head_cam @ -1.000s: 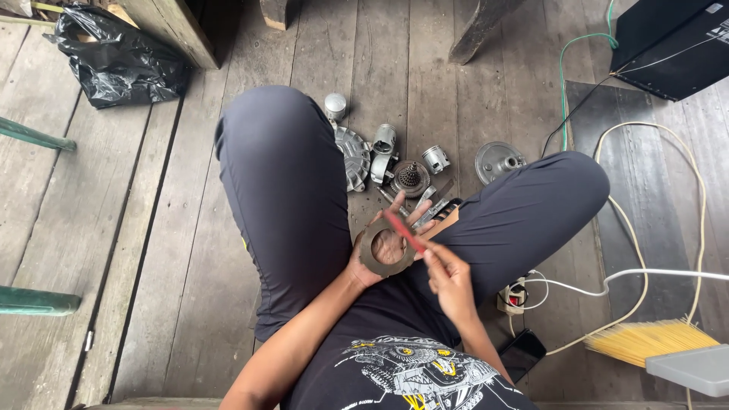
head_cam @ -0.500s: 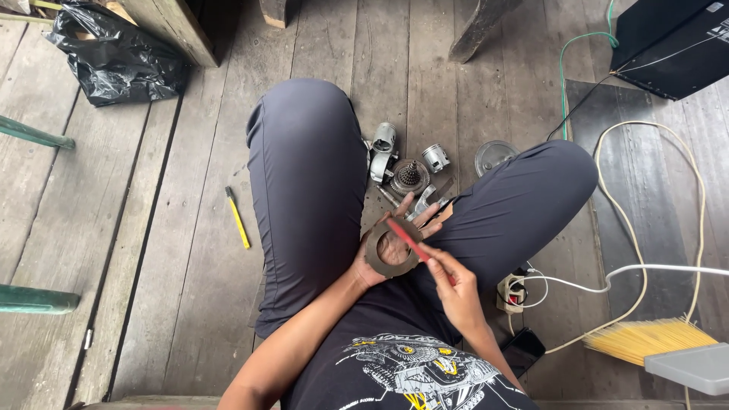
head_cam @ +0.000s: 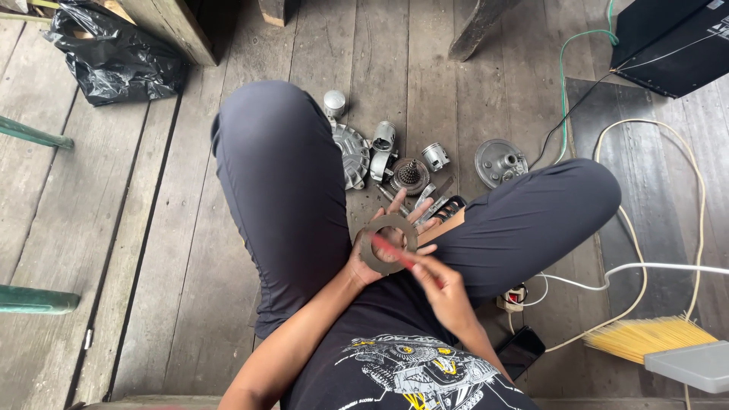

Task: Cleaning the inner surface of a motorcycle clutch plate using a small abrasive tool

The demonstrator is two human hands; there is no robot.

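Observation:
I sit cross-legged on a wooden floor. My left hand (head_cam: pixel 383 254) holds a flat grey-brown metal ring plate (head_cam: pixel 367 241) in its palm, fingers spread behind it. My right hand (head_cam: pixel 443 286) grips a thin red tool (head_cam: pixel 392 251) whose tip rests across the ring. Both hands hover over my lap between my dark trouser legs. Just beyond them on the floor lie metal engine parts: a toothed hub (head_cam: pixel 409 175), a small piston (head_cam: pixel 435 156), a grey cover (head_cam: pixel 351 156) and a round plate (head_cam: pixel 500 162).
A black plastic bag (head_cam: pixel 114 57) lies far left. White cable (head_cam: pixel 653 267) and green cable (head_cam: pixel 581 42) loop at the right near a black box (head_cam: pixel 668 42). A yellow broom head (head_cam: pixel 645 338) and a dark phone (head_cam: pixel 520 349) sit near right.
The view shifted, so my knees and the parts sit differently in frame. A yellow pencil seen on the floor half a second ago is hidden now. The red tool stays on the ring.

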